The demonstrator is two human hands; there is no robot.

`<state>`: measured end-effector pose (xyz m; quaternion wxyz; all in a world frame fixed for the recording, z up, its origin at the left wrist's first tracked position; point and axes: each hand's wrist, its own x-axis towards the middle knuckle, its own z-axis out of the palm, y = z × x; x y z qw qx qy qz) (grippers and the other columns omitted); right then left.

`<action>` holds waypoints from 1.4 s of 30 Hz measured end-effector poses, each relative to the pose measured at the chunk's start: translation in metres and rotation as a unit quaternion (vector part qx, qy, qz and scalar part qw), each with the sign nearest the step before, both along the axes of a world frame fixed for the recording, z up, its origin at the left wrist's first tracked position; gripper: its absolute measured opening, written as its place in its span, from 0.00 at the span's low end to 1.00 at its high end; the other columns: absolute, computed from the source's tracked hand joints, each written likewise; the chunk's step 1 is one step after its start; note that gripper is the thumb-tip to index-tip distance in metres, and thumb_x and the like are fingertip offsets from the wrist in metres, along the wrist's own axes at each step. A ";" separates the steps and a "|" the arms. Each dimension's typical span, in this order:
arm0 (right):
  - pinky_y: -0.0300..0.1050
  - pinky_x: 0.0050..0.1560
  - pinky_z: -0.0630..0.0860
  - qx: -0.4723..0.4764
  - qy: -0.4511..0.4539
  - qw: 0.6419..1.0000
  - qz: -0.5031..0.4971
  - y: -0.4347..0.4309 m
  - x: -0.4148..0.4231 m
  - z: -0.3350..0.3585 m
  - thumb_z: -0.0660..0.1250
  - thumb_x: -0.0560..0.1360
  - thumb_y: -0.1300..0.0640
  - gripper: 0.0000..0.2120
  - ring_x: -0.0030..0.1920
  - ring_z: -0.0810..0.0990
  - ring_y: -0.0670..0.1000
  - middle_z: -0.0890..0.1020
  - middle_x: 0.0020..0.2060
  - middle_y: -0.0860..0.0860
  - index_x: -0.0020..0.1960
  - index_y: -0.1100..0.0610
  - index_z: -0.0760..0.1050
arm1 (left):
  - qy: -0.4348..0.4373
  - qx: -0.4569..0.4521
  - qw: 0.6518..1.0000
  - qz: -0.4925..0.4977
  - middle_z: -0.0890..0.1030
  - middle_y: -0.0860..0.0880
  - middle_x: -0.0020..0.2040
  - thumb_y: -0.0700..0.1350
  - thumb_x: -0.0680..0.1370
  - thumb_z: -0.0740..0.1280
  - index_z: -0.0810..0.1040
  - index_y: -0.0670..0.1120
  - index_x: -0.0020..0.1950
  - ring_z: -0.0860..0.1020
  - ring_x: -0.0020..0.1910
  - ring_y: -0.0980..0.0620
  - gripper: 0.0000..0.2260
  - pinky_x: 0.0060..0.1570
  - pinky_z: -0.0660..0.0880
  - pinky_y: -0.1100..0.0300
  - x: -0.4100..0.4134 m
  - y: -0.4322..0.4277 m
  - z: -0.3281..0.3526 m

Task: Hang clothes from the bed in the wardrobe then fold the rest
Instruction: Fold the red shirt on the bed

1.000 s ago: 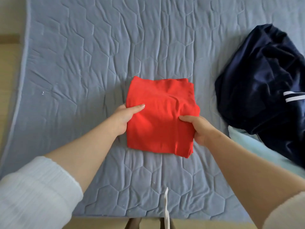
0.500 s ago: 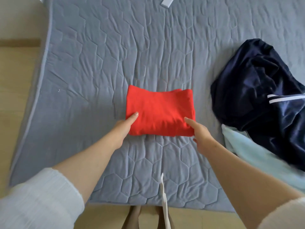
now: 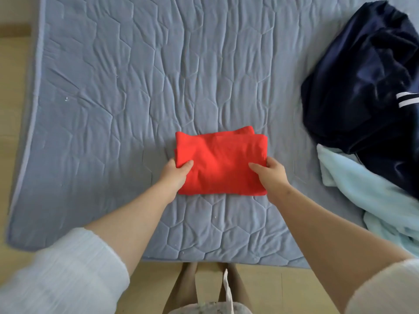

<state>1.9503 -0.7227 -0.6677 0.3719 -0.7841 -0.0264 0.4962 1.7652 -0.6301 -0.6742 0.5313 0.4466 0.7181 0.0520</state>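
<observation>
At the far left a strip of wooden floor (image 3: 13, 87) is showing beside the grey-blue quilted bed (image 3: 113, 87), which is filling most of the view. The left hand (image 3: 175, 175) is gripping the left edge of the folded red garment (image 3: 222, 164), with the thumb lying on top and the fingers tucked out of sight beneath. The garment is lying flat near the bed's near edge, between both hands. The right hand (image 3: 271, 175) is pinching its right edge, thumb on top. Further right, a pale blue cloth (image 3: 374, 200) is lying crumpled, partly under a heaped navy garment (image 3: 362, 75).
</observation>
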 end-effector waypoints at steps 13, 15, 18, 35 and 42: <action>0.49 0.67 0.52 -0.043 -0.399 0.877 0.264 0.028 -0.027 0.003 0.59 0.75 0.58 0.25 0.71 0.61 0.55 0.64 0.72 0.50 0.72 0.52 0.63 | 0.186 0.337 0.874 -0.297 0.70 0.42 0.69 0.39 0.74 0.66 0.66 0.41 0.71 0.67 0.70 0.42 0.26 0.67 0.62 0.45 0.016 -0.006 0.003; 0.51 0.70 0.49 0.000 -0.414 0.817 0.402 0.029 -0.038 -0.009 0.58 0.77 0.57 0.23 0.74 0.58 0.55 0.63 0.73 0.50 0.72 0.53 0.65 | 0.172 0.346 0.831 -0.401 0.70 0.43 0.69 0.43 0.75 0.67 0.67 0.41 0.71 0.66 0.70 0.41 0.25 0.68 0.59 0.41 0.022 -0.014 -0.009; 0.57 0.71 0.43 -0.022 -0.400 0.781 0.480 0.033 -0.041 -0.041 0.55 0.79 0.51 0.24 0.76 0.50 0.54 0.57 0.75 0.48 0.75 0.49 0.58 | 0.216 0.334 0.796 -0.457 0.70 0.45 0.70 0.51 0.76 0.64 0.67 0.44 0.71 0.66 0.71 0.42 0.25 0.69 0.57 0.40 0.022 -0.010 -0.033; 0.65 0.69 0.37 -0.060 -0.386 0.773 0.500 0.042 -0.036 -0.113 0.48 0.74 0.37 0.28 0.76 0.41 0.51 0.49 0.76 0.43 0.74 0.36 0.49 | 0.240 0.303 0.783 -0.487 0.61 0.46 0.75 0.61 0.74 0.52 0.61 0.53 0.74 0.58 0.74 0.40 0.29 0.69 0.53 0.38 0.005 0.001 -0.099; 0.61 0.71 0.45 -0.128 -0.332 0.862 0.361 0.017 -0.022 -0.076 0.57 0.75 0.38 0.31 0.76 0.45 0.54 0.47 0.76 0.44 0.74 0.37 0.48 | 0.199 0.202 0.911 -0.298 0.46 0.45 0.77 0.61 0.75 0.61 0.48 0.55 0.77 0.50 0.75 0.42 0.35 0.71 0.49 0.48 -0.005 -0.010 -0.078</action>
